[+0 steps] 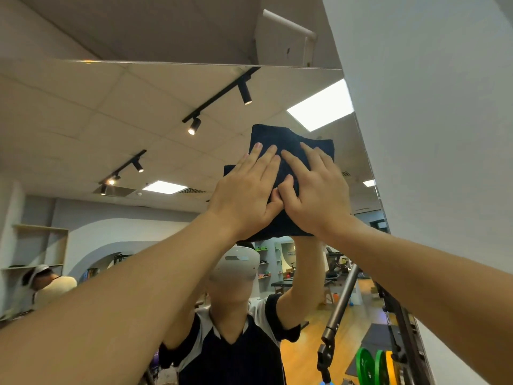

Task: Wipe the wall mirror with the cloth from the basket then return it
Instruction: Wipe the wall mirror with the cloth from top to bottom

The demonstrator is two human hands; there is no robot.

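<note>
A folded dark blue cloth (280, 140) lies flat against the wall mirror (97, 129), high up near its right side. My left hand (247, 190) presses on the cloth with straight fingers spread. My right hand (316, 187) presses beside it, fingers straight, the thumbs of both hands touching at the middle. Both arms reach upward. The lower part of the cloth is hidden behind my hands. The basket is not in view.
The mirror's top edge (194, 63) runs just above my hands. A white wall (430, 134) juts out along the mirror's right side. The reflection shows me wearing a headset, another person at the left, a grey pole and green weight plates (366, 368) at the lower right.
</note>
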